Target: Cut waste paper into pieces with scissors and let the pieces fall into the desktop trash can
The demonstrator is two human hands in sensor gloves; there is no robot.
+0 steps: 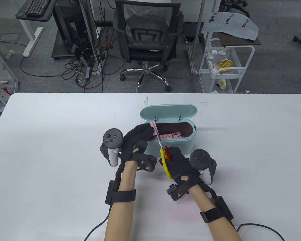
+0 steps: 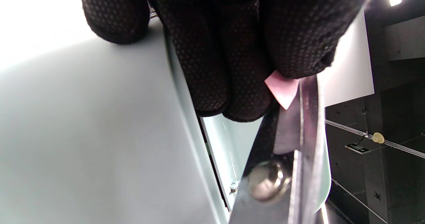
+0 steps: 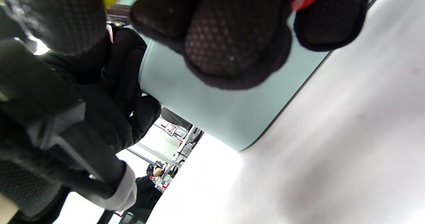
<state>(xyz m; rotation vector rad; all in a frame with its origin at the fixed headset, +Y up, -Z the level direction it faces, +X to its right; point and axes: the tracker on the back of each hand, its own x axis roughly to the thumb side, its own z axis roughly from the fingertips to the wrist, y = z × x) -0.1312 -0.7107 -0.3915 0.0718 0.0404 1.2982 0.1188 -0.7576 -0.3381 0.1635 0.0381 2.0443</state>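
A light blue desktop trash can (image 1: pixel 188 143) stands mid-table with its lid (image 1: pixel 169 111) tipped open at the back; several pink paper pieces (image 1: pixel 169 136) lie inside. My left hand (image 1: pixel 138 140) pinches a small pink paper scrap (image 1: pixel 153 124) over the can's left end; the same scrap (image 2: pixel 283 90) shows between the fingertips in the left wrist view. My right hand (image 1: pixel 176 164) grips the scissors (image 1: pixel 160 141) by their yellow and red handles (image 1: pixel 165 157). The blades (image 2: pixel 307 131) lie closed against the scrap. The can's wall (image 3: pixel 212 101) fills the right wrist view.
The white table (image 1: pixel 52 150) spreads wide around the can. Beyond its far edge stand an office chair (image 1: pixel 146 37), a white wire cart (image 1: pixel 222 65) with scraps, and tangled cables (image 1: pixel 87 67). A glove cable (image 1: pixel 255 227) trails at bottom right.
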